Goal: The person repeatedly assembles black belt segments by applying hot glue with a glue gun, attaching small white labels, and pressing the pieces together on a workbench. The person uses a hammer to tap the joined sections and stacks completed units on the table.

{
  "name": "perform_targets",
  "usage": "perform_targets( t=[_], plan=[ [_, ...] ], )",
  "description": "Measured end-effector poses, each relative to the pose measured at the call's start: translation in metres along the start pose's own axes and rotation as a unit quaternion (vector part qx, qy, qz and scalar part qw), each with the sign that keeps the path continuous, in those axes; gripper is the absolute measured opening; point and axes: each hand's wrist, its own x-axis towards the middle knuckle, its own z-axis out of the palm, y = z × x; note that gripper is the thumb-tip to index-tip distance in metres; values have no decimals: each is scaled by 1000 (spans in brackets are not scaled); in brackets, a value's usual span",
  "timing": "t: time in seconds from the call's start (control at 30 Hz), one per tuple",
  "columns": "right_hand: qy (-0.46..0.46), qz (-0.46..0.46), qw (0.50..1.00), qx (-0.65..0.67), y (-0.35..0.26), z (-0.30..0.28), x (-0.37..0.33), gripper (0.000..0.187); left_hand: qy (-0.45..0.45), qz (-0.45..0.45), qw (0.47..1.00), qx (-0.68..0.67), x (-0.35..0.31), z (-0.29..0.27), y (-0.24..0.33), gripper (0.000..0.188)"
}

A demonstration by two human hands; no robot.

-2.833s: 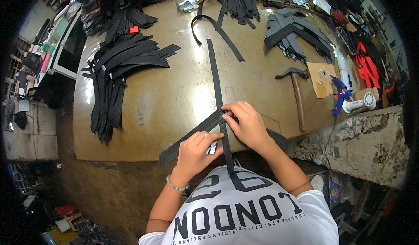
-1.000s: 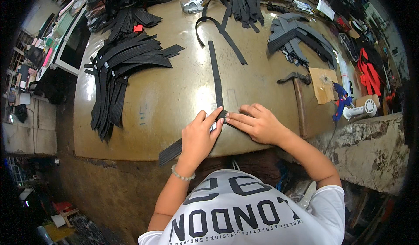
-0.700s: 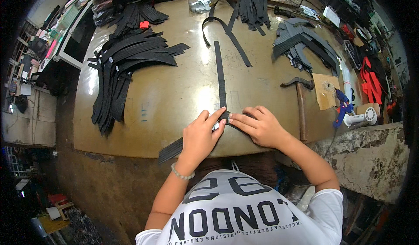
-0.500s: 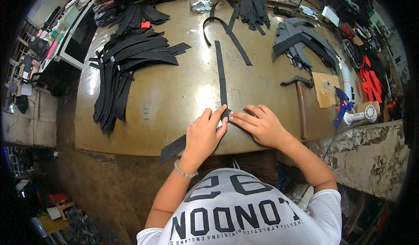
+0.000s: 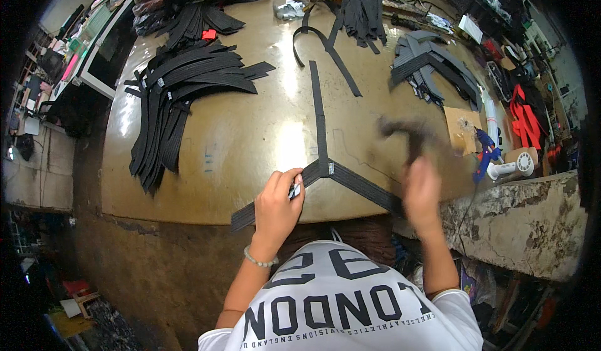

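Observation:
A black webbing strap joined in a Y shape (image 5: 360,187) lies near the table's front edge, its narrow stem pointing away from me. A small whitish label (image 5: 332,169) sits at the join. On the strap's left branch rests my left hand (image 5: 277,202), fingers closed around small white pieces (image 5: 294,191), probably labels. My right hand (image 5: 421,188) is closed round the handle of a hammer (image 5: 410,132), over the end of the right branch. Hand and hammer are smeared by motion, and the hammer's head is raised to the right of the join.
Piles of black straps (image 5: 163,101) cover the table's left side. Another Y-shaped strap (image 5: 332,47) lies further back, near more black straps (image 5: 360,10). Grey and black straps (image 5: 432,63), brown cardboard (image 5: 462,126) and a white-and-blue glue gun (image 5: 516,165) lie right.
My right hand has left the join, moved right and picked up the hammer from the table. My left hand has slid slightly left and nearer, uncovering the join and its label.

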Motion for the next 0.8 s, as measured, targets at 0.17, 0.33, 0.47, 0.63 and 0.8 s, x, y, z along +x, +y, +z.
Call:
perform_targets(
  t=[0.17,0.33,0.47,0.63,0.8],
  plan=[
    [-147,-98,983,-52,-21,34,-17,31,-16,8,1000,-8,1,2,-5,14],
    [-185,-65,980,-35,-24,37,-17,35,-29,49,998,21,1,-4,-5,19],
    [-176,-80,977,-88,-8,49,-16,30,-81,68,994,24,-1,-7,-2,27],
    [89,-116,979,-142,38,23,13,32,-134,138,976,104,8,-10,-1,19],
    [114,-173,959,-194,38,-6,34,32,-64,89,982,-152,14,-17,17,14]
  ],
)
